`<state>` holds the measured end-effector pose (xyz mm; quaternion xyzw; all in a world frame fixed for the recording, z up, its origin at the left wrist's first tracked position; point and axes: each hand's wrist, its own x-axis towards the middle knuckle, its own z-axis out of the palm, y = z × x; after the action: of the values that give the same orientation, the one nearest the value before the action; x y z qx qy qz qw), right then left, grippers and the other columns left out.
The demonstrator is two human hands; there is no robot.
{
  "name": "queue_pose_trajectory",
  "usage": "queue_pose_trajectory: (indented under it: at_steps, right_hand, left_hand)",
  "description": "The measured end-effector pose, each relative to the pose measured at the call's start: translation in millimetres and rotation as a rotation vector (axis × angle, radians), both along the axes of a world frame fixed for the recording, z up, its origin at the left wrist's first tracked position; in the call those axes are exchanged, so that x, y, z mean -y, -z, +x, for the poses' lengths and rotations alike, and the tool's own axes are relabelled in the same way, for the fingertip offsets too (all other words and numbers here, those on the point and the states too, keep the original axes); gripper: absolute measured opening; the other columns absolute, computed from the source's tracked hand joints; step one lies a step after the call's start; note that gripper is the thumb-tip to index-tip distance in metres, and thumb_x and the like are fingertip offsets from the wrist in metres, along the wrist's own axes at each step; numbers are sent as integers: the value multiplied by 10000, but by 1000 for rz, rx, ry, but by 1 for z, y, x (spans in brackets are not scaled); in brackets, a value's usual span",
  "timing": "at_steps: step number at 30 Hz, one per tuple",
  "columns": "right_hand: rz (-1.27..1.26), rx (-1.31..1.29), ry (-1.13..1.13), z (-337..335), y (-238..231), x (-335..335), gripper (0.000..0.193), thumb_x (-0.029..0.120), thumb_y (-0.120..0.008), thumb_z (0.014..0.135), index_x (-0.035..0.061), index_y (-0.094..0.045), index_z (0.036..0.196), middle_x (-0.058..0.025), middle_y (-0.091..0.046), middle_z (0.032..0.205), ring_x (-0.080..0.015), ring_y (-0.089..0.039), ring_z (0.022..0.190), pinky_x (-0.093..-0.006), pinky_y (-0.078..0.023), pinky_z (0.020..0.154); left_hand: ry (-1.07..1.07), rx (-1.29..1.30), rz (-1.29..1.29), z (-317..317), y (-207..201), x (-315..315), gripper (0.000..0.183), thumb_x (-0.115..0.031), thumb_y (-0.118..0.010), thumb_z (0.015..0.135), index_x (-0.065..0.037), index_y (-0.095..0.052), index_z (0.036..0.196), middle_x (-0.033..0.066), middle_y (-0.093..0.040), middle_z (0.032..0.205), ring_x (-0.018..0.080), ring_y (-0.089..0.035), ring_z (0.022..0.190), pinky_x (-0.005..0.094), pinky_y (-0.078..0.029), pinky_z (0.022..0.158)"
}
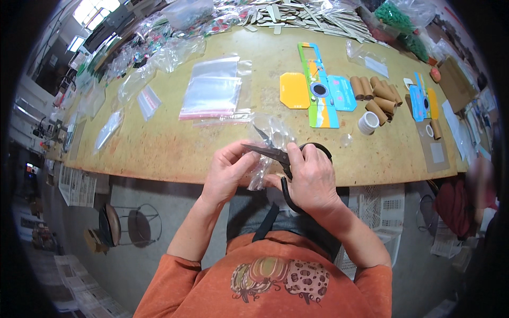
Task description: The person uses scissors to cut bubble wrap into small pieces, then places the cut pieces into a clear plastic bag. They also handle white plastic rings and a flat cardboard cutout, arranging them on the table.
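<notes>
My right hand [312, 180] grips black-handled scissors [275, 155], whose blades point left across a small clear plastic bag [271, 139]. My left hand [227, 170] pinches that bag at its left side, just under the blade tips. Both hands hover over the near edge of the yellow-brown table [175, 148]. The bag's contents are too small to tell.
Clear zip bags [212, 89] lie beyond my left hand. A coloured cardboard cut-out sheet [318, 87], brown cardboard tubes [377, 94] and a white roll [368, 122] sit to the right. Wooden sticks [302, 16] and bagged parts line the far edge. Stools [127, 225] stand below the table.
</notes>
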<state>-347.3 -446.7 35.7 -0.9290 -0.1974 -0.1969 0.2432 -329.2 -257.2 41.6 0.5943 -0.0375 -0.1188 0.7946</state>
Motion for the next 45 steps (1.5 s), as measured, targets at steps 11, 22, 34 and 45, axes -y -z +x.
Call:
queue_pose_trajectory:
  at_steps: [11,22,34,45]
  right_hand:
    - [-85,-34,65,-3,7,3,549,428,-736,733,22,-554,1054,-123,-480,806,-276,-573,703,-386,-463,603]
    - [-102,-1,52,0,10,5,558,465,-714,750,18,-541,1035,-134,-486,808,-287,-585,690,-384,-472,590]
    - [-103,-90,98,-5,6,5,526,476,-741,736,22,-536,905,-139,-523,716,-315,-619,587,-398,-500,484]
    - [-176,-106,55,10,12,2,513,480,-720,751,24,-524,882,-160,-555,730,-311,-642,597,-381,-510,506]
  left_hand:
    - [15,-40,26,4,6,-1,183,-46,-563,906,6,-648,1060,-8,-633,863,41,-552,739,201,-465,648]
    - [8,-60,94,7,8,7,181,-40,-571,881,3,-650,1038,-11,-613,793,33,-507,632,177,-378,521]
    - [4,-82,-32,11,6,8,162,-46,-564,902,19,-651,1023,7,-649,848,44,-577,717,199,-474,609]
    - [83,-122,85,23,18,1,159,-56,-574,884,16,-644,1007,9,-631,844,42,-552,709,201,-468,622]
